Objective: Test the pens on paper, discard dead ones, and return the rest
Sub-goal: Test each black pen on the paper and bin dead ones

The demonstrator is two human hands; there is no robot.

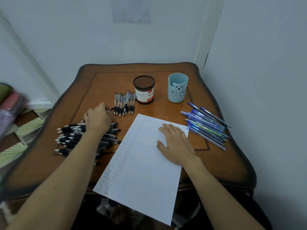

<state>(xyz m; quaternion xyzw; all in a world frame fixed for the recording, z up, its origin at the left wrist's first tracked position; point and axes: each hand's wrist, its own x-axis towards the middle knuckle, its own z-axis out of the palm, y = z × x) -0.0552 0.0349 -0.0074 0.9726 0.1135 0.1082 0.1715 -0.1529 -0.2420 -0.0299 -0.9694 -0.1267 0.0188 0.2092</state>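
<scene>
Two hands are on the table [216, 163]: the right hand [176, 143] presses the paper [141, 171] with straight fingers, while the left hand [98, 120], over the black pen pile [71, 138], pinches one pen [110, 109] in curled fingers beside the pen row [123, 103].

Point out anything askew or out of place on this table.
The paper lies askew, turned diagonally, its near corner hanging past the table's front edge; the right hand rests flat on it. Nothing looks spilled or damaged.
</scene>
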